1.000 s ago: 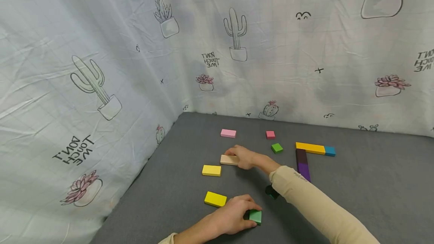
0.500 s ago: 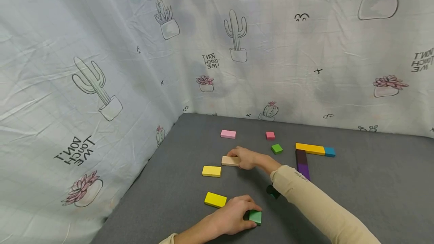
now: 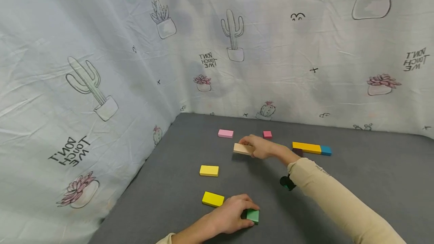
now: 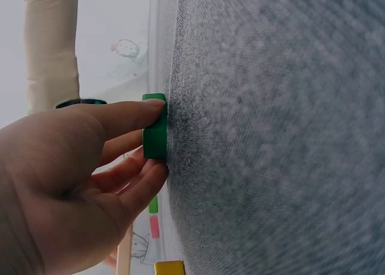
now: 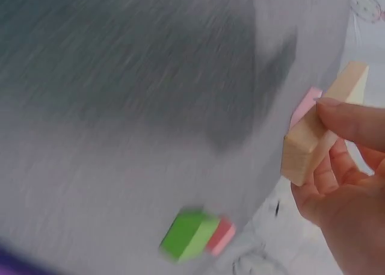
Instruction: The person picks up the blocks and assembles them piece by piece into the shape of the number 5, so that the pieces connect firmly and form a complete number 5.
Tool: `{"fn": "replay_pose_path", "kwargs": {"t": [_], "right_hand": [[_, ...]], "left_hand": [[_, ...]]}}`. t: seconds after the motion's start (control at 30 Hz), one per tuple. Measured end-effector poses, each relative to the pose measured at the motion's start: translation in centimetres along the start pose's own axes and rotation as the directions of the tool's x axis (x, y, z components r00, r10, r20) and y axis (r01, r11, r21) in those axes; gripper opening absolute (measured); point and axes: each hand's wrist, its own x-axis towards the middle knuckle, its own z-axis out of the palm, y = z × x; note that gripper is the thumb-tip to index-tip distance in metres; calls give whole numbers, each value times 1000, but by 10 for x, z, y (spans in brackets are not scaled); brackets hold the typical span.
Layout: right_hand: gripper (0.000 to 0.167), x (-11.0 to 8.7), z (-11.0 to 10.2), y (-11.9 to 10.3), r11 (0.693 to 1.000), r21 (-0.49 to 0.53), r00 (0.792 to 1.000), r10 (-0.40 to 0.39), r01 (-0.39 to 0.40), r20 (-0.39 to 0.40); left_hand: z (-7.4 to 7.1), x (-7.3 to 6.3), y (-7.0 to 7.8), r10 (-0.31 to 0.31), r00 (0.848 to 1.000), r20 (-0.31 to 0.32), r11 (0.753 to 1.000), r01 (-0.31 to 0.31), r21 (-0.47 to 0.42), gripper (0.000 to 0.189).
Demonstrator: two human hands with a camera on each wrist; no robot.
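In the head view, the right hand (image 3: 260, 147) pinches a wooden block (image 3: 242, 149) by one end, the other end jutting out to the left of the fingers. Beyond those fingers lie a pink block (image 3: 225, 134), off to the left, and a red block (image 3: 267, 134), nearer the knuckles. To their right, past the wrist, an orange block (image 3: 306, 147) meets a blue block (image 3: 326, 150) end to end. The left hand (image 3: 230, 214) pinches a green block (image 3: 252, 216) at its fingertips; a yellow block (image 3: 213, 199) sits beside the back of that hand (whether they touch, I cannot tell).

In the left wrist view, the green block stands between thumb and fingers, against the grey cloth (image 4: 277, 130). Past the lower fingertips shows a smaller green piece (image 4: 153, 204).

In the right wrist view, the thumb lies over the wooden block, fingers underneath — and the block is clear of the cloth, its shadow well apart.
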Motion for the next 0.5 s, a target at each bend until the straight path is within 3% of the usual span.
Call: {"fn": "replay_pose_path", "kwargs": {"t": [0.5], "right_hand": [[56,-73,-49,40,1000,-16,999,23,-23,-23]], "left_hand": [[1,2,6,-32,999,-6,999,32,9,33]]}}
